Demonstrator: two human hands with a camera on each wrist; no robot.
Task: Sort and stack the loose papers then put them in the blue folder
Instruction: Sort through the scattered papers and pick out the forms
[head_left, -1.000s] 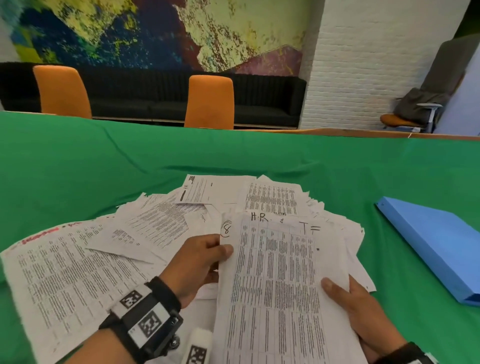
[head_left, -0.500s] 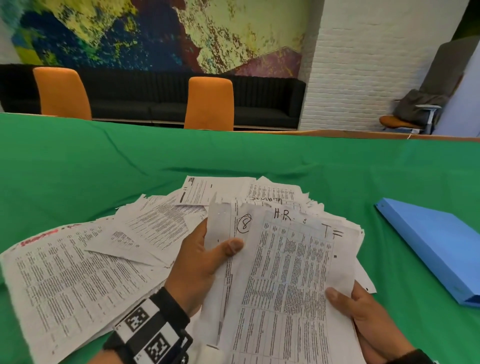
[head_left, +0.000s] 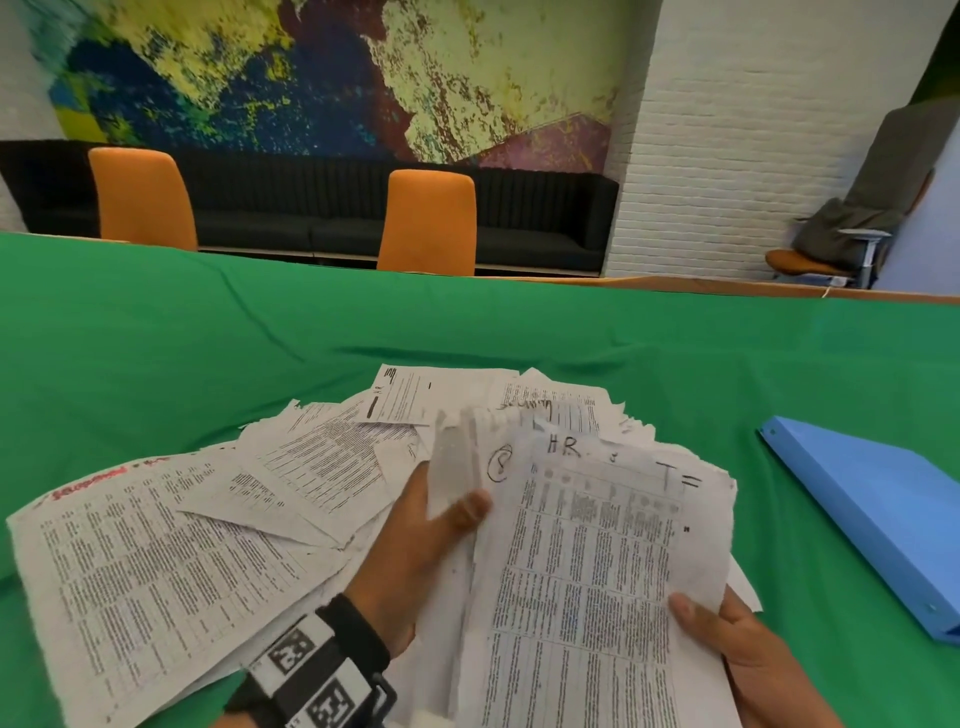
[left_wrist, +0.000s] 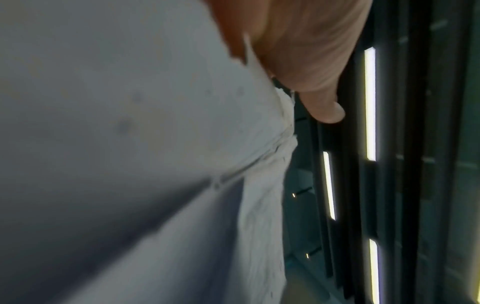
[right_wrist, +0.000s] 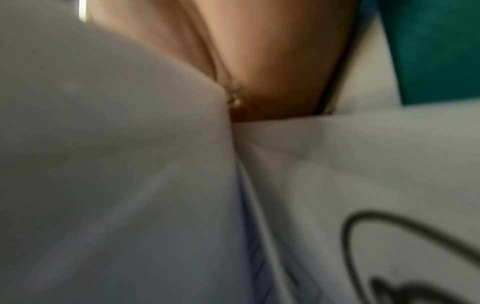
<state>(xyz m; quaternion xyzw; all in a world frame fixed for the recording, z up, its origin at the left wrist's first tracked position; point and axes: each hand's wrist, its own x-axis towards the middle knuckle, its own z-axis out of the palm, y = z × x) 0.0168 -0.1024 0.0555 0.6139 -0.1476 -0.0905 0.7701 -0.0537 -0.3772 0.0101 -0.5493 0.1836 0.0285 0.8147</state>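
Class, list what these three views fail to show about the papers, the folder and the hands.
- Printed text on the held sheets: head view, too small and blurred.
- Left hand fingers: head view, behind the sheets; left wrist view shows blurred paper.
- Right hand: cut off by the bottom edge.
- Blue folder: closed, contents unseen; cut by the right edge.
- Right wrist view: blurred.

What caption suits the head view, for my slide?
Both hands, left and right, hold papers above a loose pile; blue folder closed.

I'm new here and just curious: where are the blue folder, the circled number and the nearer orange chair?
blue folder (head_left: 883, 525), head view, top cover.
circled number (head_left: 500, 464), head view, ink circle.
nearer orange chair (head_left: 427, 221), head view, backrest.
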